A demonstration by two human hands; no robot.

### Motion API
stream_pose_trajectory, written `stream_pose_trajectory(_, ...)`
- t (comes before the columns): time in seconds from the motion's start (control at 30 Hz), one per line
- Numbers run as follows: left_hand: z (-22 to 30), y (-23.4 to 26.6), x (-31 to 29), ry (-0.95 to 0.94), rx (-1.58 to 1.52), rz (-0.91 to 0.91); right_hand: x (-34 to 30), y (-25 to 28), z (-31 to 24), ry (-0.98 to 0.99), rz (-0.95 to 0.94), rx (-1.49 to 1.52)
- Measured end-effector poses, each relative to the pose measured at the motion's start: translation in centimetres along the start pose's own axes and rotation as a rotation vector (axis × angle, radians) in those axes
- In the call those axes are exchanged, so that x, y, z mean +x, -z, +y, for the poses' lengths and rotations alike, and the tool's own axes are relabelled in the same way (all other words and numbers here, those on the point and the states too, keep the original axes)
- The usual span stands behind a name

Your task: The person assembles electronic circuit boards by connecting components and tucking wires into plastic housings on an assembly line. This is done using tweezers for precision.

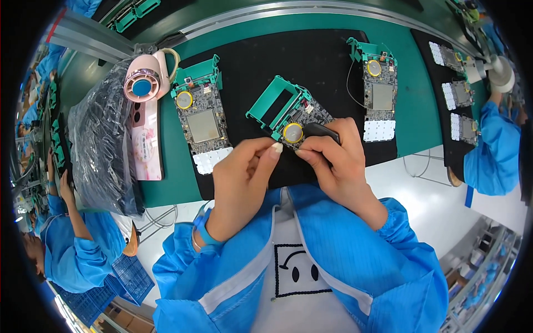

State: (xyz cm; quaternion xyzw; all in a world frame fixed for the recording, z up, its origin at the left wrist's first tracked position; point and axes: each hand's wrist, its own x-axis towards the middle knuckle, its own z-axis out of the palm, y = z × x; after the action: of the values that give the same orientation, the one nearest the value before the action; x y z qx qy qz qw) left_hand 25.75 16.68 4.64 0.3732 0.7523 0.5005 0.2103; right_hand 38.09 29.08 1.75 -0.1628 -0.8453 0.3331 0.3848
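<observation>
A circuit board (309, 114) with a green plastic frame (276, 100) at its upper left lies tilted on the black mat before me. A round yellow-rimmed coin cell (293, 132) sits on its near part. My left hand (244, 173) is closed, thumb and forefinger pinched at the board's near edge beside the cell. My right hand (340, 161) is closed too, its fingertips at the same edge, a little to the right. A dark, smooth, handle-like piece (322, 132) shows against its fingers; its kind cannot be made out. Anything tiny between the fingertips is hidden.
Similar boards lie left (202, 125) and right (381, 97) on the black mat (250, 55). At left are a pink handheld fan (145, 77), a flowered phone (146, 144) and a dark plastic bag (102, 133). Blue-sleeved people (494, 150) work at both sides.
</observation>
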Motion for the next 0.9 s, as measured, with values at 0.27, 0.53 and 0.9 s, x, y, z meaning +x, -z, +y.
stream_pose_trajectory(0.27,-0.6,-0.3,0.7,0.361,-0.523,-0.23,-0.2,-0.1,-0.2,-0.037,-0.021,0.026)
stream_pose_trajectory(0.53,-0.7,-0.4,0.9,0.36,-0.545,-0.225,0.0,-0.2,-0.8,-0.092,0.012,-0.038)
stream_pose_trajectory(0.9,-0.8,-0.5,1.2,0.369,-0.569,-0.248,-1.0,-1.9,-1.9,-0.018,0.098,-0.095)
